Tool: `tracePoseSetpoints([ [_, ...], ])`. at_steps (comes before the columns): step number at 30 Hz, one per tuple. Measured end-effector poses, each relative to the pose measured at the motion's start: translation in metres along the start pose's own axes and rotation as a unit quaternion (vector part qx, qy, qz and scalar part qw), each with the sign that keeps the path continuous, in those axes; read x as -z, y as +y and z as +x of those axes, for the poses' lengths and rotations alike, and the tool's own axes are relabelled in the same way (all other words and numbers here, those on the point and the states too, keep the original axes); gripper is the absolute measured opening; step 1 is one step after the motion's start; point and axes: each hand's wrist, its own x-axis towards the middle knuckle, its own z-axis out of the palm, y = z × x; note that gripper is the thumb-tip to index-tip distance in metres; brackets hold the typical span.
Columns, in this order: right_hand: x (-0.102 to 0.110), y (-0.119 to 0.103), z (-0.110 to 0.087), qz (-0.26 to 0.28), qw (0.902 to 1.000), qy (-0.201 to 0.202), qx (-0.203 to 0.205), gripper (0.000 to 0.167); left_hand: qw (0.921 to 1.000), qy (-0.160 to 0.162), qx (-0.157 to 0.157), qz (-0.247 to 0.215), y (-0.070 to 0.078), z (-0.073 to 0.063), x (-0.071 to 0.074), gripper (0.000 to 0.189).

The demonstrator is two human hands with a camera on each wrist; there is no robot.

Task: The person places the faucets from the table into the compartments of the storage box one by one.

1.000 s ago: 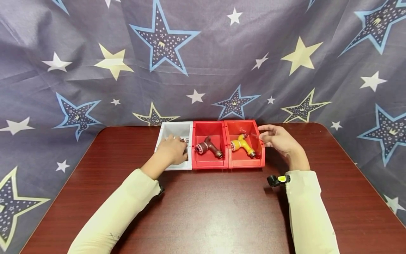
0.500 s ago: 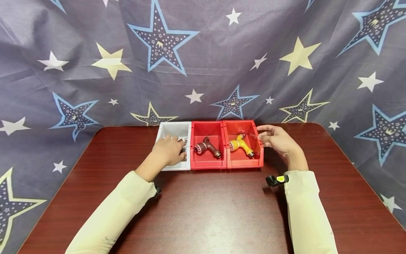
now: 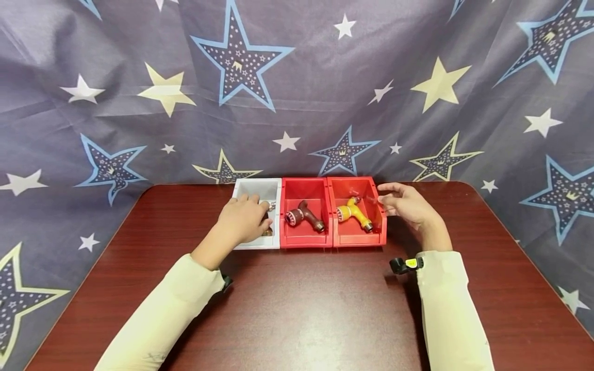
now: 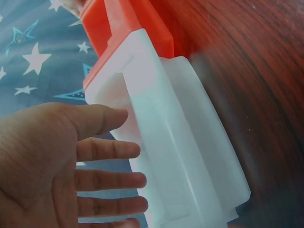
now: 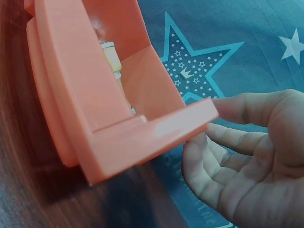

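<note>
In the head view my left hand (image 3: 243, 219) is over the pale grey bin (image 3: 278, 234), hiding much of its inside. In the left wrist view its fingers are straight and apart, holding nothing. Beside the hand, a dark item with a silvery bit (image 3: 271, 205) partly shows in that bin. My right hand (image 3: 413, 208) rests its fingertips against the outer side of the right red bin (image 3: 359, 239). A yellow tap-like piece (image 3: 355, 212) with a ringed wide end lies in that bin. The middle red bin (image 3: 306, 240) holds a similar brown piece (image 3: 305, 216).
The three bins stand side by side on a reddish-brown wooden table (image 3: 301, 304), near its back edge. Behind the table hangs a grey cloth (image 3: 306, 67) printed with stars. A black wrist camera (image 3: 406, 265) sits at my right cuff.
My left hand has shifted slightly left and back toward me over the grey bin, so more of its contents shows. My right hand stays against the red bin.
</note>
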Motion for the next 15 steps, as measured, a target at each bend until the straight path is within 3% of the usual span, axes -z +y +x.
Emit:
tracePoseSetpoints([
  [8, -0.006, -0.014, -0.003, -0.068, 0.9973, 0.025, 0.007, 0.05, 0.9981, 0.061, -0.008, -0.001, 0.001, -0.004, 0.001, 0.037],
  [15, -0.004, -0.023, -0.01, -0.176, 0.9824, 0.052, 0.037, 0.05, 0.9958, 0.088, -0.023, -0.008, 0.007, -0.009, 0.003, 0.034],
])
